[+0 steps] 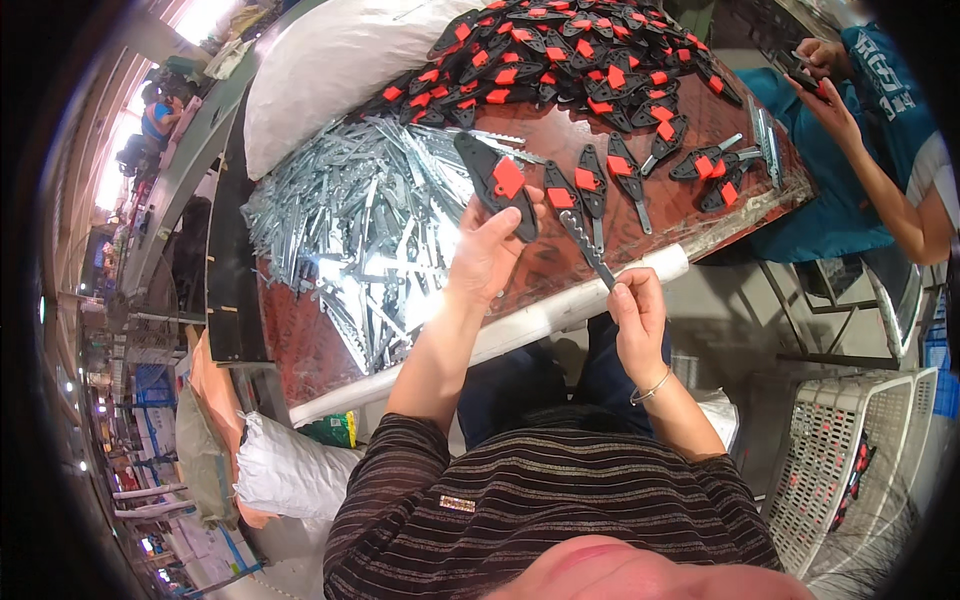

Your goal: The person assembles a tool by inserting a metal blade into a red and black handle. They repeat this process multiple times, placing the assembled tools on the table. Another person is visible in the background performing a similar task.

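At bench (pixel 300 340) edge, my left hand (pixel 487 250) grips a black handle w/ red tab (pixel 497 184); right hand (pixel 634 312) pinches a toothed metal blade (pixel 588 243) just beside it, not yet joined. I judge approx. half done: assembled pile (pixel 570 55) far side, loose metal parts (pixel 350 220) remain.

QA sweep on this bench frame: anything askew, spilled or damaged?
Nothing looks damaged. The metal blades lie in a loose tangled heap reaching the table edge. Left hand holds a black handle; right hand holds a blade.
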The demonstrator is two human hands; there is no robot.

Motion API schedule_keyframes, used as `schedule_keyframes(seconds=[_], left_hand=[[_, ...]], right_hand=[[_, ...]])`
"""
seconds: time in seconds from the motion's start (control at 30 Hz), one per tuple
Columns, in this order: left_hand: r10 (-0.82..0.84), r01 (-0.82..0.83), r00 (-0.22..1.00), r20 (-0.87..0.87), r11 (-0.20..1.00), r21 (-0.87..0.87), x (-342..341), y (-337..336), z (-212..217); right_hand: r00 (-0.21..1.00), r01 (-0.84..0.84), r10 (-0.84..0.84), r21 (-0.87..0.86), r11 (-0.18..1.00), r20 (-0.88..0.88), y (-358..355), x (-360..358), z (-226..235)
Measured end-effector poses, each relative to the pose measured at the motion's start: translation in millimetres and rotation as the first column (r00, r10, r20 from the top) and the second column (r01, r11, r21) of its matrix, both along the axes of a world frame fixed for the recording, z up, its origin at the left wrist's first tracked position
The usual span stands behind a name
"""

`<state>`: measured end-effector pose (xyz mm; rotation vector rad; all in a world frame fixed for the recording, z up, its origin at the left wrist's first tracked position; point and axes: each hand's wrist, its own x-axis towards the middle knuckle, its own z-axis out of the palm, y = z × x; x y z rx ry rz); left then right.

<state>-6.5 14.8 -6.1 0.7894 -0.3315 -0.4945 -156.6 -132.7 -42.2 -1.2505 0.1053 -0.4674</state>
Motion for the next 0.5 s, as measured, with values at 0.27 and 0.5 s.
schedule_keyframes(seconds=[0.27, 0.5], left_hand=[[-0.002, 0.002, 0.972, -0.235, 1.0, -0.001, 7.8, -3.9, -13.6], [0.001, -0.083, 0.918, -0.396, 0.979, -0.188, -0.3, -31.0, 5.5]], right_hand=[[0.999, 0.001, -0.005, -0.095, 0.996, -0.043, -3.0, -4.3, -5.0], [0.996, -0.005, -0.011, -0.191, 0.981, -0.083, -2.6, -5.8, -2.3]])
